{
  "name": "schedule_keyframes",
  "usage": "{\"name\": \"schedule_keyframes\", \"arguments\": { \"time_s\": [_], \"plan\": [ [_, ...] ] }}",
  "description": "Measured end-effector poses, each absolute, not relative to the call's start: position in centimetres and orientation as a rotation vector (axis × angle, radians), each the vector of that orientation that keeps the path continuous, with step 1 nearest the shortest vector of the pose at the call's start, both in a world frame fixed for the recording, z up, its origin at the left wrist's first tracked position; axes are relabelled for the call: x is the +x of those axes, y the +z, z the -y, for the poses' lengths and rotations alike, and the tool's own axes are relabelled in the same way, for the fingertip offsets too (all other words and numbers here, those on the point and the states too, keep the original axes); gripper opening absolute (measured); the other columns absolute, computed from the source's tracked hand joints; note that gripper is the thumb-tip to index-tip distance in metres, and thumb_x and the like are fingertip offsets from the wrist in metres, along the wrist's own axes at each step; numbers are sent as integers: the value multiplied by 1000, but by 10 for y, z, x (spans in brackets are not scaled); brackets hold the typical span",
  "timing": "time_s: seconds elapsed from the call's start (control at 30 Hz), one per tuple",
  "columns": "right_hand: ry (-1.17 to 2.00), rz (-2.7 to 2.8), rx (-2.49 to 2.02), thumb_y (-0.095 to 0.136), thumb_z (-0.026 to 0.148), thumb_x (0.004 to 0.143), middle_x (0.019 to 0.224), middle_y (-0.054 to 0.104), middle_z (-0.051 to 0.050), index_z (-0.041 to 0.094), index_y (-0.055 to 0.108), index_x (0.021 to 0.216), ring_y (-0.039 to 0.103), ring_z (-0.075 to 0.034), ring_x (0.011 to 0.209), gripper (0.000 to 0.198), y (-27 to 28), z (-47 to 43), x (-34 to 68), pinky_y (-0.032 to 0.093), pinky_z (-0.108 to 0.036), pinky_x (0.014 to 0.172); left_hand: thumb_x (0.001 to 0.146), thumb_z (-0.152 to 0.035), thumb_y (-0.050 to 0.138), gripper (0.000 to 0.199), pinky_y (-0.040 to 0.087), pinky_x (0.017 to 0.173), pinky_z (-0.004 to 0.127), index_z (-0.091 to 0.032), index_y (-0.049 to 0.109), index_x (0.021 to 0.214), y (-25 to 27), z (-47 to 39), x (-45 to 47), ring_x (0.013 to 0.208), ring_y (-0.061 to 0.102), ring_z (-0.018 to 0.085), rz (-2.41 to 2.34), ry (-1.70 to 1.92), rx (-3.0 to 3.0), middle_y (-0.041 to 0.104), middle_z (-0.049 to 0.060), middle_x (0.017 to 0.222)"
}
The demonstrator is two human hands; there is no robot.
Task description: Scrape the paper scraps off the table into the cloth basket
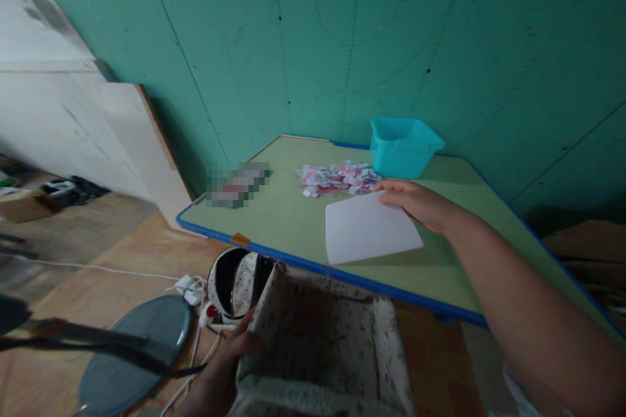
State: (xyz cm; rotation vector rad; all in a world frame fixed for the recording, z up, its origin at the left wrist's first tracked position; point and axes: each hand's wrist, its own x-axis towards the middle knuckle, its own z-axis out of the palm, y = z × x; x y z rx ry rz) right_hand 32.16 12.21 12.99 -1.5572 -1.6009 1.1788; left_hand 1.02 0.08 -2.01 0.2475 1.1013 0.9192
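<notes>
My right hand [408, 201] grips a blank white sheet of paper [369, 231] by its upper right edge, just over the table [274, 221]. Behind the sheet lies a heap of small torn paper scraps [337, 176], white with pink patches. Below the table's front edge, my left hand [239, 345] is closed on the left rim of a worn, stained, open-topped bin [327, 339]. The bin's inside looks dark, and I cannot make out any contents. Part of my left hand is in shadow.
A turquoise plastic basket [403, 146] stands at the table's back, by the green wall [313, 45]. A blurred-out flat item [238, 186] lies at the left. On the floor are a round grey base [141, 345], white cables, a power adapter [190, 288] and a spotted bag [244, 283].
</notes>
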Motion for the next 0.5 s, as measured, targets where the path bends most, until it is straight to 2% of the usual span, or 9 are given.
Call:
{"name": "schedule_keyframes", "arguments": {
  "time_s": [0.17,0.37,0.5],
  "plan": [
    [1210,1585,-1542,52,26,66,65,57,0,18,56,85,46,-9,48,21,129,-123,321,31,-19,42,58,-7,56,58,47,47,29,-19,47,114,-19,4,13,59,65,24,-1114,904,309,71,1,64],
    [1226,1559,-1539,52,26,67,68,57,-1,18,55,87,48,-10,51,22,131,-121,322,33,-19,43,56,-5,54,65,49,54,30,-19,44,118,-11,3,17,66,66,25,-1081,914,290,71,1,63],
    [1219,1541,-1532,52,27,67,69,57,-1,18,55,87,49,-10,53,23,131,-121,322,34,-19,44,55,-8,56,66,49,55,31,-19,44,119,-9,3,18,70,66,26,-1068,925,287,73,3,71]
  ]
}}
